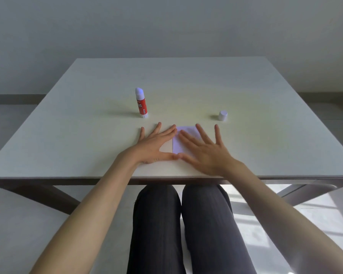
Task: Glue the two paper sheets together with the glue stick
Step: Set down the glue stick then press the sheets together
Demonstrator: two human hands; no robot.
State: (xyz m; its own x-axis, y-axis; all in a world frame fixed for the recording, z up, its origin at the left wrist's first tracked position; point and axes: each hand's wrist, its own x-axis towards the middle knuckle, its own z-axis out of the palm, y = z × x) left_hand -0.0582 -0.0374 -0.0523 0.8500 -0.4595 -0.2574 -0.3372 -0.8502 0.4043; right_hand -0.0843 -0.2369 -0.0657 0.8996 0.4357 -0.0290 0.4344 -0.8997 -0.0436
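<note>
A small white paper sheet point(177, 144) lies flat on the table near its front edge, mostly covered by my hands; I cannot tell one sheet from two. My left hand point(154, 145) rests flat, fingers spread, on the paper's left side. Over the paper's right side my right hand point(204, 151) lies flat with fingers apart. The thumbs nearly touch at the paper's near edge. The red-and-white glue stick point(141, 103) stands upright and uncapped, beyond my left hand. Its white cap point(223, 115) sits to the far right of the paper.
The pale square table point(186, 82) reaches to a grey wall behind. My knees in dark trousers point(182, 224) are under the table's front edge. Dark table legs angle out below on both sides.
</note>
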